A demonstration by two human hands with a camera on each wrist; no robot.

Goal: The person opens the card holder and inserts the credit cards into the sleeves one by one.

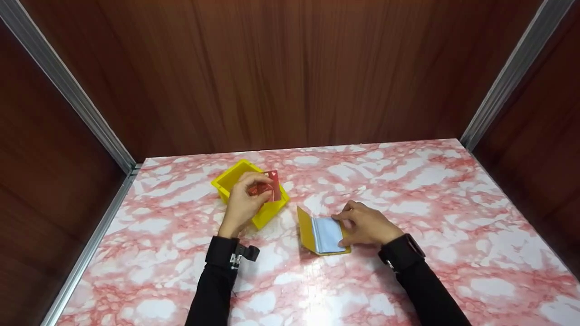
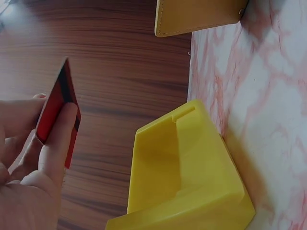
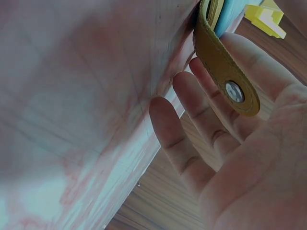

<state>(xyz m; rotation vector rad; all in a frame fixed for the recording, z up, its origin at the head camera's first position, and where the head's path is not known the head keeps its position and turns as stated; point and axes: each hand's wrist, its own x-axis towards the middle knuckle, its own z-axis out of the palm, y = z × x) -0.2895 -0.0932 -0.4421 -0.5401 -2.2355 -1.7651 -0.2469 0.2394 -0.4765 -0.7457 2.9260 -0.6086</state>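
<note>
My left hand (image 1: pixel 244 199) pinches a red card (image 1: pixel 275 183) above a yellow bin (image 1: pixel 269 213). In the left wrist view the card (image 2: pixel 52 108) stands on edge between the fingers and shows a dark stripe. To the right, a mustard-yellow card holder (image 1: pixel 306 231) lies opened on the table, its pale clear sleeves (image 1: pixel 330 233) facing up. My right hand (image 1: pixel 364 224) grips the holder's right side, thumb at the near edge and fingertips at the far edge. A snap strap (image 3: pixel 220 67) sticks out beside the palm in the right wrist view.
The table (image 1: pixel 408 181) has a pink and white marbled top. Behind it rises a brown wood-grain panel (image 1: pixel 294 77), with metal posts (image 1: pixel 503 77) at the corners. The bin stands left of the card holder with a gap between them.
</note>
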